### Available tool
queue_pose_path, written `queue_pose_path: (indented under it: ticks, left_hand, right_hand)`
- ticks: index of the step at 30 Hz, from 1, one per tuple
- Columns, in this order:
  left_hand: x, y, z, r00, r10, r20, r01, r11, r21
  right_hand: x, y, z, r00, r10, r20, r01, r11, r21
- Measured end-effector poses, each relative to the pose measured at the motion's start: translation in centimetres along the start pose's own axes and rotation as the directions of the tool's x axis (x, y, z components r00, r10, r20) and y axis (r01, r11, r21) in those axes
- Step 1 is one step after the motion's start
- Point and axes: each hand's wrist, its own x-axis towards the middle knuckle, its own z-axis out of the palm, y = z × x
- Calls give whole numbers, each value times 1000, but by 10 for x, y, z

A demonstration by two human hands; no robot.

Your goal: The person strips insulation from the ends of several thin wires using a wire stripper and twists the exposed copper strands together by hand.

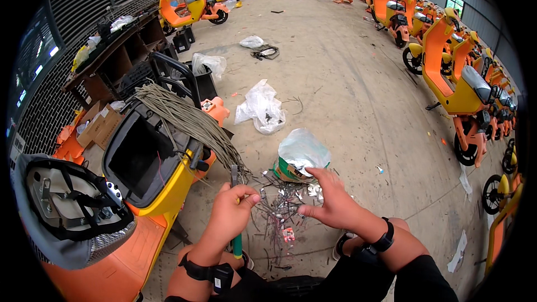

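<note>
My left hand point(228, 217) is closed around a hand tool with a green handle point(238, 245) and a grey metal head that sticks up above the fingers. Its thumb and forefinger are pressed together, and a thin pale strand seems to run out from them to the right. Across from it, my right hand point(334, 206) is open, thumb and fingers apart. Beneath both hands, wire scraps point(272, 208) and small white pieces litter the floor. A green and white sack point(302, 151), its mouth open, stands just beyond my right fingertips.
At left stands a yellow and orange scooter with an open storage box point(142, 156); a grey cable bundle point(190, 117) drapes over it, and its upturned seat point(72, 212) lies nearby. A clear plastic bag point(261, 106) lies ahead. Rows of scooters point(442, 72) line the right.
</note>
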Motion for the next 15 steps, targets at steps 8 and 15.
queue_pose_path:
  ticks: [8,15]
  left_hand:
    - [0,11,1,986,-91,137,99,994,-51]
    - [1,6,-2,977,-166,131,174,983,-51]
  right_hand:
    - [-2,4,0,866,-491,93,487,787,-379]
    - [2,2,-7,868,-495,-29,475,846,-242]
